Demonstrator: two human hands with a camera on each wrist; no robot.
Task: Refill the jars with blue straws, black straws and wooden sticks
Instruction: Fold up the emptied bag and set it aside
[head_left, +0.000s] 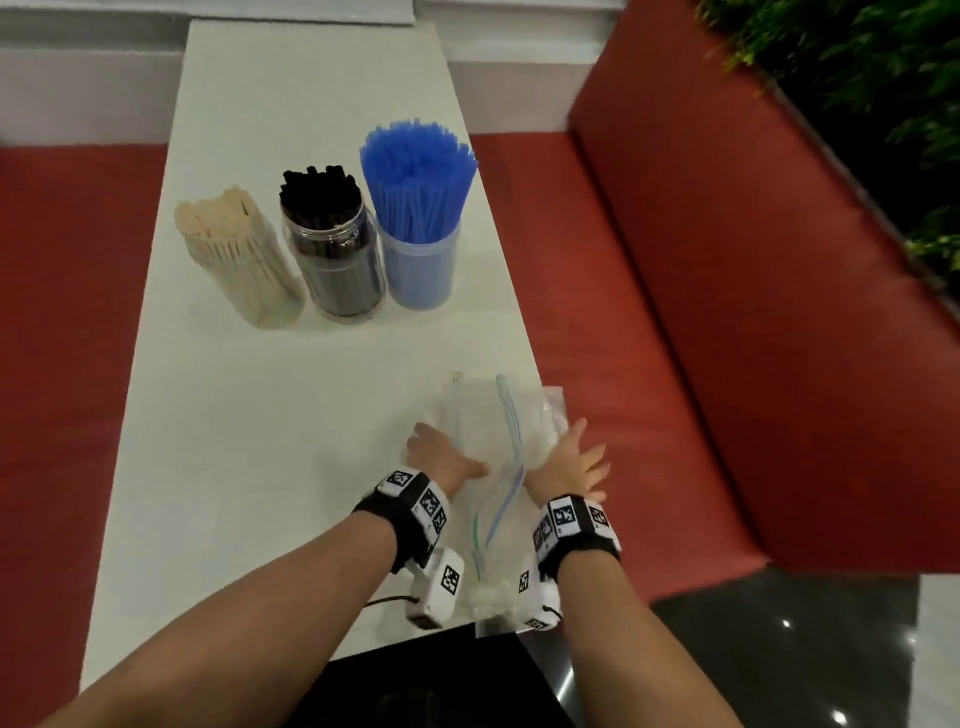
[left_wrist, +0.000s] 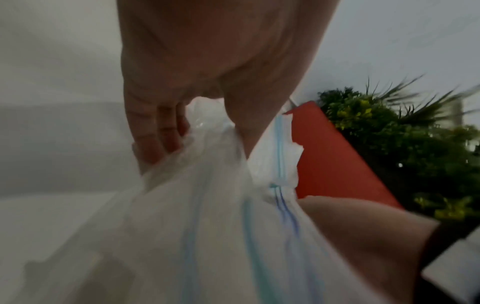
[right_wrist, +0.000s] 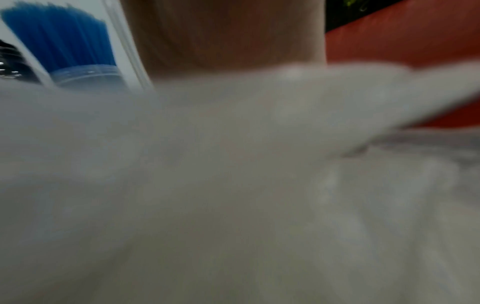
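Observation:
Three clear jars stand in a row on the white table (head_left: 249, 426). One holds wooden sticks (head_left: 234, 249), one black straws (head_left: 332, 244) and one blue straws (head_left: 418, 208). The blue straws (right_wrist: 67, 41) also appear in the right wrist view. A pile of clear zip bags (head_left: 493, 441) lies at the table's right edge. My left hand (head_left: 441, 457) presses on the pile's left side. Its fingers (left_wrist: 153, 131) are straight and sink into the plastic (left_wrist: 207, 226). My right hand (head_left: 576, 462) rests on the pile's right side with its fingers spread. Blurred plastic (right_wrist: 233, 185) fills most of the right wrist view.
A red bench seat (head_left: 623, 338) and its backrest (head_left: 779, 260) run along the table's right side. Another red seat (head_left: 62, 364) lies to the left, and green plants (head_left: 883, 78) stand behind the backrest. The bags overhang the table's right edge.

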